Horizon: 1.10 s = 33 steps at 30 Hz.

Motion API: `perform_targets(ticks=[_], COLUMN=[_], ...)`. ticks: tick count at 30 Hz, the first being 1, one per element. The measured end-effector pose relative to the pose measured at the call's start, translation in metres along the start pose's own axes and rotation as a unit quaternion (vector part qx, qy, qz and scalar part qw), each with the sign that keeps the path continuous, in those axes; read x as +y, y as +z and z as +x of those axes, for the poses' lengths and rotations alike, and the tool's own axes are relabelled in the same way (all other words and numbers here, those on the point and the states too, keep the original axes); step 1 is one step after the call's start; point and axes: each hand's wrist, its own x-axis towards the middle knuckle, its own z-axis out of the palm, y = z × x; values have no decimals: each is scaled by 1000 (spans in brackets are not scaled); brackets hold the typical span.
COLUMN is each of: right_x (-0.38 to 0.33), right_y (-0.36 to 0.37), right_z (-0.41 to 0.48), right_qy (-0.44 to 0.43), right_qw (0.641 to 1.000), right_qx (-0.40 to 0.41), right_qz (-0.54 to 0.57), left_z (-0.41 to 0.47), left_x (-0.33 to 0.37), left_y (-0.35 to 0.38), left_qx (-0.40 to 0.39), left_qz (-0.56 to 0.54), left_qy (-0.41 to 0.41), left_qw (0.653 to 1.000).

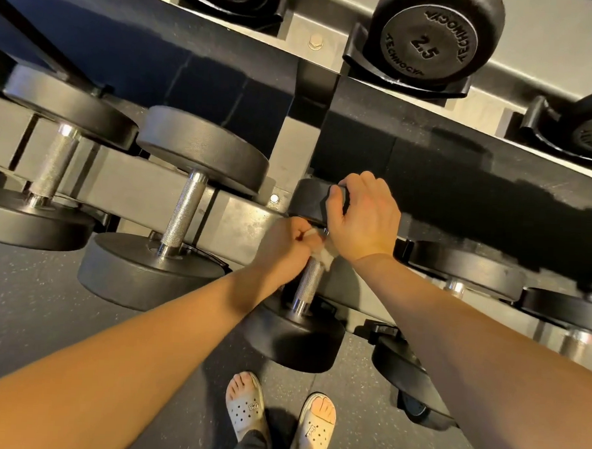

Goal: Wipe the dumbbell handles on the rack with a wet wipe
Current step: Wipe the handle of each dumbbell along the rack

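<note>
Left fingers (306,232) are curled tight round the wipe (324,255), which is bunched on the top end of the handle (310,281). Right fingers (338,201) are clamped over the far head (306,199), just above the handle. Left hand (288,239) and right hand (363,221) are seen close together at the handle's top. Near head (295,337) sits below the handle, at the rack (240,218) edge. Risks, as judged: lower knurling could be skipped, since only the top is covered. The wipe could be snagged and torn on the knurling. The dumbbell could be rolled off towards the feet (247,403) if the far head is pulled.
</note>
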Motion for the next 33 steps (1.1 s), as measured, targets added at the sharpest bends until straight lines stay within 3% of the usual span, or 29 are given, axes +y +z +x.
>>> perform_targets(ticks=[2,4,8,10,12,14,16,18,21,25,28,33], right_x=[1,1,1,0,0,1,2,2,2,2,1,2], right_y=[1,1,0,-1,-1,-1,0,1,1,0,0,0], right_z=[0,0,0,0,0,0,0,0,0,0,0,0], right_qy=[0,0,1,3,6,6,4,4,2,3,5,1], right_qw=[1000,1000,1000,1000,1000,1000,1000,1000,1000,1000,1000,1000], right_qx=[2,3,-4,-5,-6,-8,-10,-10,-9,-9,-8,-10], right_qz=[0,1,-3,-2,-3,-6,-6,-6,1,6,10,7], left_z=[1,-5,-12,-13,-14,-11,-4,-3,-12,-15,-19,-35], left_x=[5,3,-17,-24,-26,-22,-22,-22,-31,-50,-36,-35], left_y=[8,11,0,-10,-17,-20,-15,-8,-3,-11,-10,-2], left_qx=[55,53,-98,-198,-251,-222,-113,-39,-97,-165,-167,-75], left_qz=[-91,-55,100,222,269,205,73,-3,85,233,243,244], left_qy=[-1,15,12,-16,-49,-60,-62,-56,-13,-51,-77,-86], left_qw=[994,997,990,955,928,951,989,998,992,957,952,963])
